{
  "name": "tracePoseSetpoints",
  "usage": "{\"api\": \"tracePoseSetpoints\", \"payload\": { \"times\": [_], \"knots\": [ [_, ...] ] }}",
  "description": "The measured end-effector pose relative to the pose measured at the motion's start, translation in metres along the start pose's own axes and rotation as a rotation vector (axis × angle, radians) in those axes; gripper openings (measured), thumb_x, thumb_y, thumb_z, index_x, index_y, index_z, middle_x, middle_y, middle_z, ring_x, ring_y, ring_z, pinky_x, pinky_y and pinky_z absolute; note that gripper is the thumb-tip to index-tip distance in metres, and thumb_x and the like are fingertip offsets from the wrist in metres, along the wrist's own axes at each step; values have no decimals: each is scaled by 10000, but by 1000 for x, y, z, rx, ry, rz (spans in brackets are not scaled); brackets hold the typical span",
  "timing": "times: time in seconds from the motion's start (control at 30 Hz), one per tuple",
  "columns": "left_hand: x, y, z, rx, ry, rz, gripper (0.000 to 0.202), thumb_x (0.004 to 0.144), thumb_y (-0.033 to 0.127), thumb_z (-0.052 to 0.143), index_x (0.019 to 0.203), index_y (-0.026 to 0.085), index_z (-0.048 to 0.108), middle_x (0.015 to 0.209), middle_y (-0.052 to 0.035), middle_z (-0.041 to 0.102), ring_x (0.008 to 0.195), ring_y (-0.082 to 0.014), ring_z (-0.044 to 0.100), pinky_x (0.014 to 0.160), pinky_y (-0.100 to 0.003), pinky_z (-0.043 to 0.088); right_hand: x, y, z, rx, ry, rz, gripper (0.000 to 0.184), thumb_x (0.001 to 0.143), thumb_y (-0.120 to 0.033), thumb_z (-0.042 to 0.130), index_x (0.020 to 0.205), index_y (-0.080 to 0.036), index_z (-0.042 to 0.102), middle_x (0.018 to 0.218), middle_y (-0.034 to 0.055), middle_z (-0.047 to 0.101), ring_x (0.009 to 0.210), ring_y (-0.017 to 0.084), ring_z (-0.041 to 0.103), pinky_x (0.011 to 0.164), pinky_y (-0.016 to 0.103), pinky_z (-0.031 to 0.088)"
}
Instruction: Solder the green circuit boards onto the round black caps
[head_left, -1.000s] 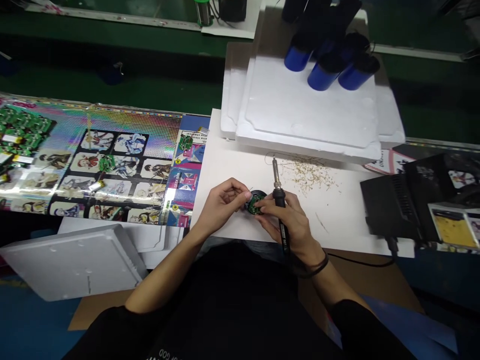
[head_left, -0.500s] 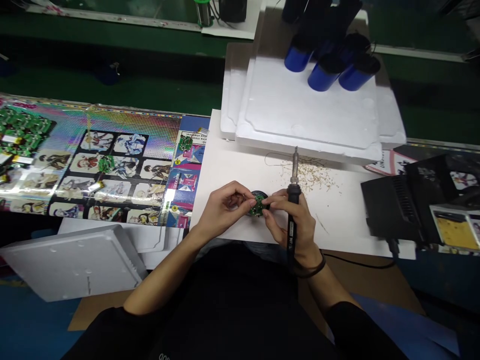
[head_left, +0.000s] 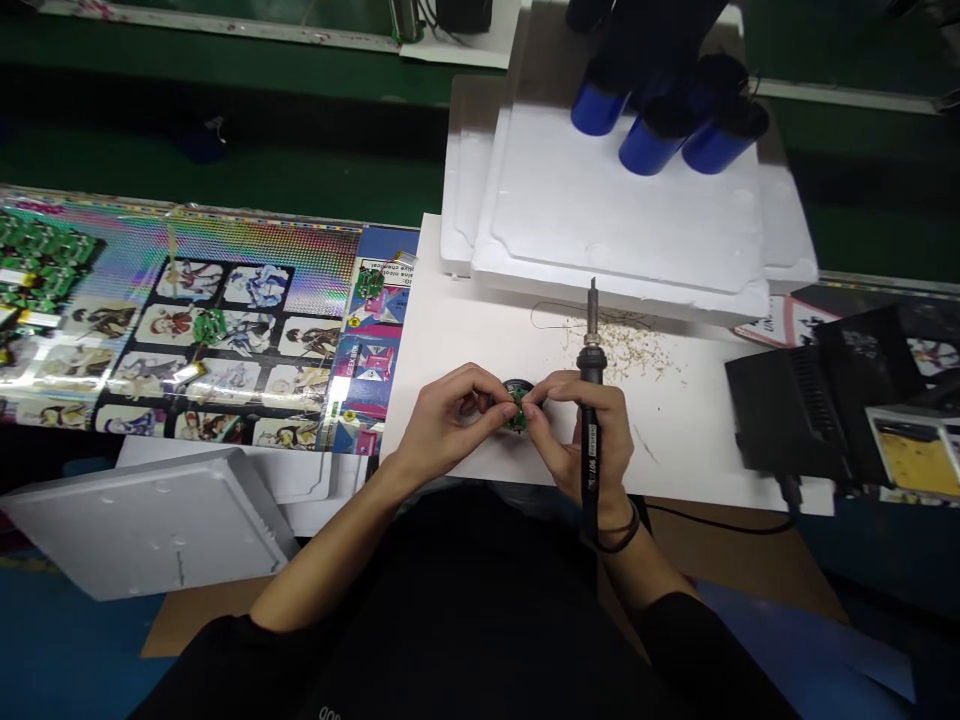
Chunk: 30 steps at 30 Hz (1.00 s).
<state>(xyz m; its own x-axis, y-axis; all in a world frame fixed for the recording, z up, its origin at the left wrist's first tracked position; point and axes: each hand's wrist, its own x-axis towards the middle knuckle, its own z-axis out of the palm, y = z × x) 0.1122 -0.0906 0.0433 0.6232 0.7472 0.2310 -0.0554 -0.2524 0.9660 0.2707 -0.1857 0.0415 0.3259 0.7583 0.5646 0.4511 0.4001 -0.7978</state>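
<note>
A small round green circuit board [head_left: 517,412] is between my hands, with a dark round part [head_left: 517,384] showing at its far edge. On its left side, the thumb and forefinger of my left hand [head_left: 448,418] pinch it closed. My right hand [head_left: 613,432] is closed too, thumb and forefinger at the board's right edge. That same hand also carries a soldering iron [head_left: 592,372], its tip pointing away from me. What the fingertips pinch at the board's centre is too small to make out.
White foam trays [head_left: 615,230] bearing several blue cylinders [head_left: 652,145] stand ahead. Small clippings [head_left: 637,350] lie scattered on the white sheet [head_left: 465,310]. A black soldering station [head_left: 787,420] is at right. Several green boards [head_left: 45,260] lie left, above a tilted foam lid [head_left: 150,530].
My right thumb has come in to the board, closing against the forefinger. The soldering iron has shifted slightly to the right and stands a little more upright. My left hand has hardly moved.
</note>
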Motion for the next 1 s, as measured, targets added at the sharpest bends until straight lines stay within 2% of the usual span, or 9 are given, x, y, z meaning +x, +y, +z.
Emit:
{"api": "tracePoseSetpoints", "payload": {
  "times": [0.17, 0.33, 0.43, 0.63, 0.77, 0.87, 1.0],
  "knots": [
    [1, -2, -2, 19, 7, -33, 101, 996, 282, 764, 946, 195, 751, 890, -40, 738, 751, -141, 614, 628, -280, 431, -4, 2, -4, -74, -49, -34, 434, 908, -11, 728, 1224, -274, 589, 990, 25, 735, 942, 238, 733, 847, 468, 611],
    [1, -3, -7, 120, -36, 34, 59, 998, 263, 769, 991, 204, 764, 913, -35, 757, 790, -150, 637, 680, -287, 466, -1, 5, -13, -104, -57, -86, 467, 890, 5, 722, 1248, -263, 587, 1077, 61, 760, 978, 252, 731, 860, 485, 620],
    [1, -2, -8, 170, -60, 75, 62, 1012, 272, 751, 1003, 211, 760, 926, -39, 766, 825, -165, 651, 726, -298, 498, 1, 7, -15, -104, -111, -116, 506, 888, 8, 733, 1274, -278, 574, 1150, 76, 775, 1020, 263, 735, 886, 519, 629],
    [0, 1, -9, 214, -105, 115, 70, 1039, 273, 713, 1017, 217, 750, 930, -40, 772, 869, -181, 656, 786, -318, 517, 1, 8, -12, -103, -128, -140, 493, 903, 2, 735, 1269, -284, 572, 1023, 37, 770, 927, 237, 755, 819, 473, 635],
    [0, 2, -9, 186, -118, 92, 43, 1027, 261, 731, 1034, 218, 732, 934, -30, 761, 873, -173, 655, 801, -311, 520, 0, 9, -12, -122, -115, -111, 455, 927, -13, 724, 1254, -289, 569, 1024, 41, 763, 931, 235, 745, 809, 459, 632],
    [0, 2, -8, 182, -102, 124, 88, 990, 255, 787, 1045, 216, 731, 928, -20, 752, 880, -167, 657, 806, -301, 523, -2, 10, -11, -129, -110, -112, 445, 936, -9, 720, 1254, -281, 569, 1032, 43, 760, 932, 230, 748, 812, 453, 632],
    [2, 1, -8, 173, -88, 124, 47, 1018, 244, 741, 987, 212, 726, 893, -20, 743, 864, -170, 645, 799, -308, 510, -2, 10, -8, -152, -121, -122, 435, 948, -18, 715, 1256, -289, 569, 1030, 28, 760, 940, 221, 758, 808, 443, 630]
  ]
}}
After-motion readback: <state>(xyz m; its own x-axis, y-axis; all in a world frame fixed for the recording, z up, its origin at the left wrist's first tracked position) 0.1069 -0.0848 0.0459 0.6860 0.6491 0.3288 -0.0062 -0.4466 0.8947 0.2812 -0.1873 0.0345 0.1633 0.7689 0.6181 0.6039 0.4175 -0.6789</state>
